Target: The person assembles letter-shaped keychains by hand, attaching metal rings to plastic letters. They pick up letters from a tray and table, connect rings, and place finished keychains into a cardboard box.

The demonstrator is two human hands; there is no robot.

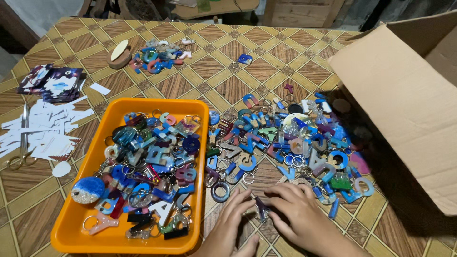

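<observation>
At the near edge of the patterned brown table (200,76), left hand (233,216) and right hand (297,209) together, fingertips pinched on a small dark purple keychain piece (261,208). Just left, an orange plastic tray (71,228) heaped with resin letter keychains. Beyond the hands, a loose pile of blue and purple letter keychains (285,143), reaching an open cardboard box (404,95) at the right edge. Near the left edge, white paper cut-outs (47,123) with scissors (21,147). Toward the far edge, a smaller cluster of letters (157,54).

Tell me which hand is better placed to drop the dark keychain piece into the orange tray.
Left hand, probably: it touches the dark piece and lies beside the orange tray; the right hand is farther away.
</observation>
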